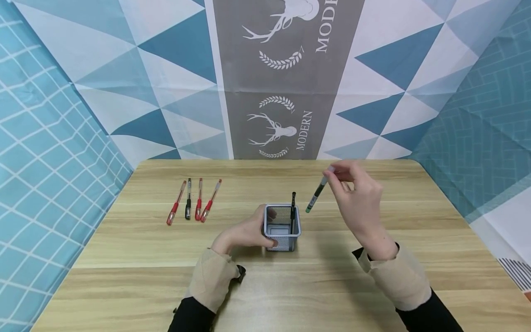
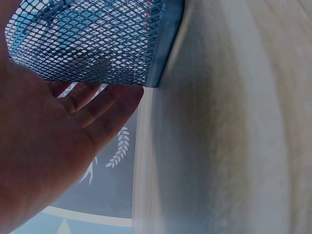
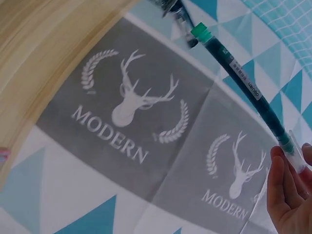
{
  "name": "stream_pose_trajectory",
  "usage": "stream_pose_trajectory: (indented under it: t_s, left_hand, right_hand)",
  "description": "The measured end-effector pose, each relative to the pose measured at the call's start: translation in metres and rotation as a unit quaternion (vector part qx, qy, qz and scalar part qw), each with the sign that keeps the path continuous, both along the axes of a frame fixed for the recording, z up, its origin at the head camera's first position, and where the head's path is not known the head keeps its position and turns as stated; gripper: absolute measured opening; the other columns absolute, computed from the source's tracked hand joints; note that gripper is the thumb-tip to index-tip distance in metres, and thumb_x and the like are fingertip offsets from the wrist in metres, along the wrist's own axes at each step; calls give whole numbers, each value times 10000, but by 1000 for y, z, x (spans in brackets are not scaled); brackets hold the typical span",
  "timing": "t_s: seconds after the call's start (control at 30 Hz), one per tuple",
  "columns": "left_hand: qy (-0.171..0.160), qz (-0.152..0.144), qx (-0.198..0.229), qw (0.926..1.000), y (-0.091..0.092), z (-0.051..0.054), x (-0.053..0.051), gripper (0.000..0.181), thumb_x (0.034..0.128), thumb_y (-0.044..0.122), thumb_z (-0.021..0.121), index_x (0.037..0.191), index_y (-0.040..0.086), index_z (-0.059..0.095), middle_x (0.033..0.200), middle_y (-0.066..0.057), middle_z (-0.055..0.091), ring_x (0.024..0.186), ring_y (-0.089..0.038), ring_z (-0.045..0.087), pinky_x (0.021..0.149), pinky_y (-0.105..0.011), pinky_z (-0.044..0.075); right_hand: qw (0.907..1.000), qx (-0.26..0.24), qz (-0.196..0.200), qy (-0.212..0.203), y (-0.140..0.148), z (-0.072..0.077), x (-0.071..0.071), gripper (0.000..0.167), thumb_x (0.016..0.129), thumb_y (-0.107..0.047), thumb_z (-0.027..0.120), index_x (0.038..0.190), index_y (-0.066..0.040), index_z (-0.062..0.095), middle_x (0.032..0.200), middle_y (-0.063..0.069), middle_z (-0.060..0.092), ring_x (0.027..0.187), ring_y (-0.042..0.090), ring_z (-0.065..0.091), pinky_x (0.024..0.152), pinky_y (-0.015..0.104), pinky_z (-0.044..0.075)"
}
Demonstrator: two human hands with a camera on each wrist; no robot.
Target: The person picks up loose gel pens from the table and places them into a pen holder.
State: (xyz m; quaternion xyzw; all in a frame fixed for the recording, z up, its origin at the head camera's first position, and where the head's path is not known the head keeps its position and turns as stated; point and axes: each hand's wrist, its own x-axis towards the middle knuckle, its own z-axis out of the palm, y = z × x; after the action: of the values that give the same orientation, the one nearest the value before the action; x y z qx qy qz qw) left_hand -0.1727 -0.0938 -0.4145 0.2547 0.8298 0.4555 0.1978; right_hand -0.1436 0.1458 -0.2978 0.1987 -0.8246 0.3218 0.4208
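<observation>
The green pen [image 3: 243, 83] slants in the air, its bright green end plug pointing to seven o'clock in the head view and its clear cap toward one. The barrel is slim and dark green, with a pale label bearing small lettering. The right hand [image 1: 358, 198] has its grip pinched on the cap end. Between seven and eight o'clock from the pen, near but apart, a square silver wire-mesh pen holder [image 1: 284, 243] stands upright on the desk [image 1: 137, 276]. The left hand [image 1: 250, 229] grasps it from nine o'clock, thumb on the near wall. Inside, a black pen [image 1: 293, 208] stands at the three o'clock side. Between nine and ten o'clock from the holder, three red pens [image 1: 199, 207] and a black-and-clear pen [image 1: 188, 207] lie side by side. At twelve o'clock, behind the desk, hangs a backdrop [image 1: 249, 78] printed with deer heads and "MODERN".
</observation>
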Motion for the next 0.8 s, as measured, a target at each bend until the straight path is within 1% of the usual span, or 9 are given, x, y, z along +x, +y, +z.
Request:
stream_pose_trajectory:
  t_s: [0.07, 0.17, 0.3, 0.43, 0.5, 0.6, 0.8]
  left_hand:
    - [-7, -3, -3, 10000, 0, 0, 0, 750, 648, 90, 741, 1246, 57, 288, 1261, -129, 390, 1097, -268, 475, 983, -350, 375]
    - [-9, -7, -2, 10000, 0, 0, 0, 753, 649, 91, 740, 1247, 57, 285, 1263, -130, 388, 1096, -268, 475, 981, -345, 376]
    - [63, -33, -16, 10000, 0, 0, 0, 751, 648, 98, 741, 1242, 49, 284, 1256, -138, 392, 1087, -264, 481, 976, -350, 383]
    - [125, -61, -9, 9999, 0, 1, 0, 753, 647, 102, 743, 1239, 39, 281, 1251, -144, 398, 1082, -261, 489, 973, -358, 390]
    - [91, -58, 11, 9999, 0, 1, 0, 761, 643, 97, 744, 1242, 39, 279, 1251, -143, 400, 1083, -264, 490, 973, -356, 389]
    - [51, -56, 37, 10000, 0, 1, 0, 769, 638, 96, 744, 1245, 40, 275, 1251, -141, 401, 1082, -266, 492, 971, -352, 386]
    - [16, -65, 69, 10000, 0, 1, -1, 770, 639, 95, 739, 1243, 46, 265, 1238, -131, 400, 1074, -256, 493, 960, -343, 383]
  right_hand:
    - [9999, -10, 135, -4, -5, 1, 2, 195, 796, -117, 677, 957, -27, 614, 842, 62, 670, 691, 155, 645, 581, 84, 424]
    - [9992, 20, 388, -88, -12, -1, 3, 202, 790, -118, 685, 959, -30, 618, 846, 50, 672, 688, 135, 634, 564, 164, 459]
    - [9974, 63, 684, -201, -22, -9, 1, 193, 781, -115, 694, 949, -48, 626, 839, 36, 672, 709, 129, 622, 624, 243, 497]
    - [9954, 261, 891, -220, -30, -21, -2, 192, 763, -117, 711, 928, -61, 632, 823, 33, 676, 742, 137, 630, 674, 303, 483]
    - [9940, 381, 993, -251, -33, -26, -2, 189, 759, -122, 715, 920, -64, 633, 817, 30, 679, 755, 136, 634, 711, 326, 471]
    - [9925, 559, 1045, -306, -37, -33, -2, 193, 753, -129, 721, 915, -67, 639, 805, 24, 680, 747, 135, 627, 740, 347, 451]
    - [9906, 767, 1029, -484, -41, -42, -3, 177, 756, -144, 717, 903, -88, 635, 788, 10, 680, 731, 115, 620, 756, 342, 443]
